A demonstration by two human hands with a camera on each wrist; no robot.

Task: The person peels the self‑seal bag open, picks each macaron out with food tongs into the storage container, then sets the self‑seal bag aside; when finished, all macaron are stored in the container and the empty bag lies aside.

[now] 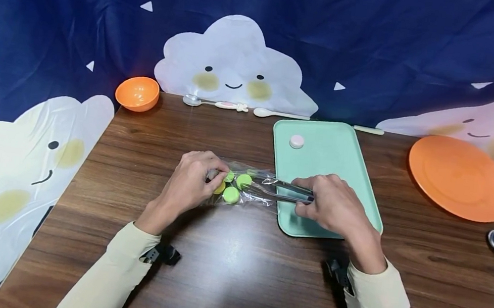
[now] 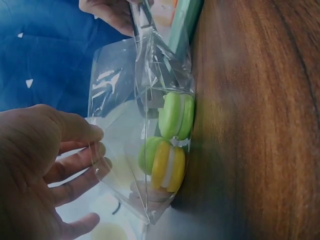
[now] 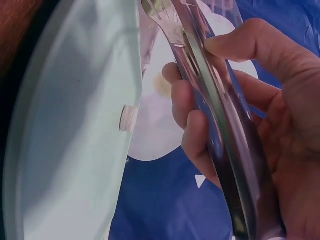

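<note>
I see my left hand pinching one bag of four macarons, my right hand curled around one pair of tongs, one pink macaron on the tray.

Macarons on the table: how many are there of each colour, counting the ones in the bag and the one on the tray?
Green macarons: 3, in the clear bag
Yellow macaron: 1, in the bag
Pale pink macaron: 1, on the green tray
Total: 5 in sight; the left hand at the bag's end may hide more.
</note>
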